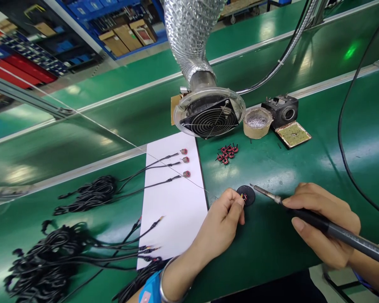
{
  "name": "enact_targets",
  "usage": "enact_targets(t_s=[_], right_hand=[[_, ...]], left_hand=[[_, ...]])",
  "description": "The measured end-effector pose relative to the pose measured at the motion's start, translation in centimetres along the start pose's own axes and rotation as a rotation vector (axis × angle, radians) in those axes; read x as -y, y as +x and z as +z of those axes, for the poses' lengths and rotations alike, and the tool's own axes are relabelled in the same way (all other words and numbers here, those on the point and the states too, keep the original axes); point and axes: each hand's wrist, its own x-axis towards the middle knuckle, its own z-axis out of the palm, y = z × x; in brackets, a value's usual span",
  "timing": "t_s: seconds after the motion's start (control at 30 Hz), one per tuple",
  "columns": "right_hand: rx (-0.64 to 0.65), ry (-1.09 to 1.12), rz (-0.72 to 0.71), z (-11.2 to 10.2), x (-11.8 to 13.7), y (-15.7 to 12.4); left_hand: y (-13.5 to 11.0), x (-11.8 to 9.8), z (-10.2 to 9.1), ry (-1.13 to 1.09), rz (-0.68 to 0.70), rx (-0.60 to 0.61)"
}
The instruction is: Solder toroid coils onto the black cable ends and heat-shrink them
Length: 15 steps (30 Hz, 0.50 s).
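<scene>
My left hand (222,223) is closed in a pinch at the edge of a round black disc (250,194). A thin silvery solder wire (129,140) runs from the upper left into its fingers. On the disc, by the fingertips, lies a small red-and-black wound coil (244,197) with a bit of yellow wire showing; the fingers partly hide it. My right hand (325,223) is wrapped round a soldering iron (316,219), whose tip points left, just above the disc's right edge and apart from the coil.
Several similar coils (226,154) lie in a pile beyond the disc. Behind stand a solder pot (257,123), a black iron stand (282,110) and a yellow sponge tray (293,134). A fume hose (192,38) hangs overhead. White paper (173,202) and black cables (50,261) lie leftward.
</scene>
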Motion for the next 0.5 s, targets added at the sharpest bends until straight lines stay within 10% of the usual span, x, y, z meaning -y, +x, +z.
enact_targets(t_s=[0.5], right_hand=[[-0.048,-0.573,-0.154,-0.8,-9.0,5.7]], left_hand=[[-1.3,0.0,-0.6,0.121,0.007,0.046]])
